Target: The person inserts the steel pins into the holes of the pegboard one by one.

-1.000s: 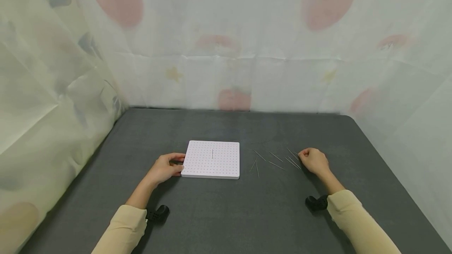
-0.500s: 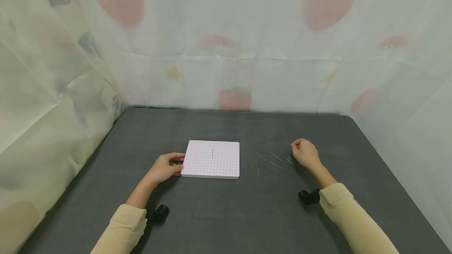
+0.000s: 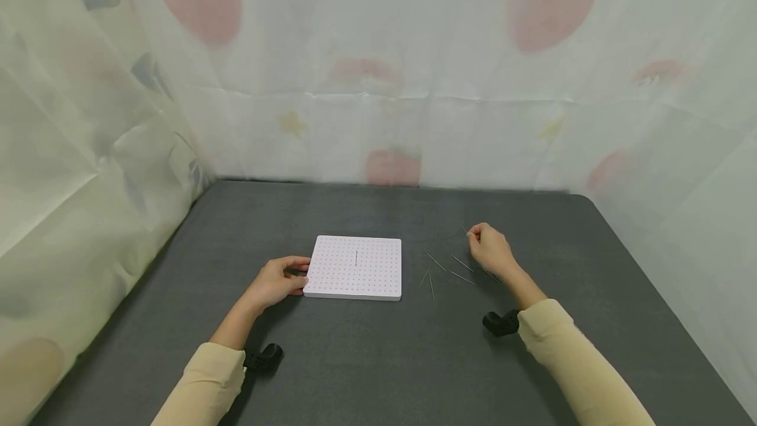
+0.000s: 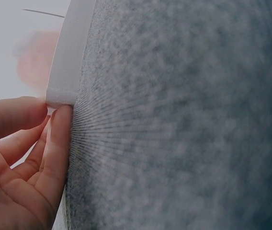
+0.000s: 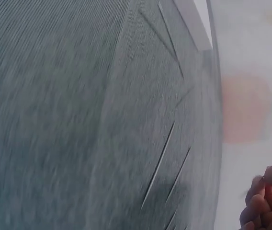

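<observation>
A white board [image 3: 331, 281] dotted with rows of small holes lies on the dark table, and one thin needle [image 3: 356, 258] stands upright from it. My left hand [image 3: 276, 283] pinches the board's near left corner, thumb and fingertips at its edge, as the left wrist view also shows. To the right of the board, my right hand [image 3: 492, 250] is raised over the table with thumb and index finger together. A thin needle [image 3: 464, 229] pokes out past those fingertips, faint in this view. In the right wrist view the curled fingers [image 5: 258, 206] show at the lower right.
Several loose needles [image 3: 462, 278] lie scattered on the table between the board and my right hand; some are partly hidden under that hand. A patterned curtain [image 3: 461, 137] hangs behind the table [image 3: 367, 367] and along both sides.
My right hand has lifted off the table at the right of the loose needles and moved left and away from me, carrying a needle. The left hand and board have stayed put.
</observation>
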`<state>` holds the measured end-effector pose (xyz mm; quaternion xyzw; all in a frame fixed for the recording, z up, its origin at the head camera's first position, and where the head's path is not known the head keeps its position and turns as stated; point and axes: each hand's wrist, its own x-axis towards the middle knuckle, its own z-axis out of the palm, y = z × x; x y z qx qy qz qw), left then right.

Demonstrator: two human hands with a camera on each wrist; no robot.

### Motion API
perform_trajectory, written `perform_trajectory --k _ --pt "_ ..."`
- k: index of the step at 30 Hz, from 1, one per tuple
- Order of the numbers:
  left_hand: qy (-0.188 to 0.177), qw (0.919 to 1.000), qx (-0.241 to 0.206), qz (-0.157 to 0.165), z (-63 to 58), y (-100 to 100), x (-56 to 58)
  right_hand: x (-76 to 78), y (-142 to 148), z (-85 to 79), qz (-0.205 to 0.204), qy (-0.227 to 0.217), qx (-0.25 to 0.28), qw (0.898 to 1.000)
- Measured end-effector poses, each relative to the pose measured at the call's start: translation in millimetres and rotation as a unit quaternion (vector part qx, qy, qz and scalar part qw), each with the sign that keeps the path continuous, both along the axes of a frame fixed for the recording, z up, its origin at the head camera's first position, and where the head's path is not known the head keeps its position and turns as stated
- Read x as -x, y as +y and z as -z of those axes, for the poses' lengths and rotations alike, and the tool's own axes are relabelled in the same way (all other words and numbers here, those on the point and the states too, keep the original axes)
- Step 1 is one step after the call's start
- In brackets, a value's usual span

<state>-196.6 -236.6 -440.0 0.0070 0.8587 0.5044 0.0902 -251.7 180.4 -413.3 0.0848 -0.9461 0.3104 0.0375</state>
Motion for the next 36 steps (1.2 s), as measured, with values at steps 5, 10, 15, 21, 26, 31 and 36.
perform_trajectory --k 5,10,15,21,26,31,36 --pt "-0.006 1.0000 0.002 -0.005 0.8 0 0.8 -0.9 -15 -0.7 -0.020 0.005 0.015 1.000" --pt "-0.009 0.9999 0.002 -0.007 2.1 0 0.7 -0.2 -29 -0.4 -0.045 0.035 0.027 0.998" --pt "-0.006 1.0000 0.003 -0.003 4.0 0 1.5 1.3 -43 -1.2 -0.054 0.040 0.042 0.997" --pt "-0.004 1.0000 0.007 -0.004 3.6 0 2.5 4.3 -60 -0.9 -0.053 0.019 0.067 0.996" --pt "-0.007 0.9999 0.008 -0.006 3.8 0 2.7 4.0 -75 -0.9 -0.059 0.023 0.084 0.994" --pt "-0.006 0.9999 0.010 -0.006 3.8 -1 2.4 2.9 -89 0.2 -0.066 0.029 0.096 0.993" --pt "-0.006 0.9999 0.006 -0.008 2.4 -1 2.0 2.8 -103 2.3 -0.078 0.041 0.103 0.991"
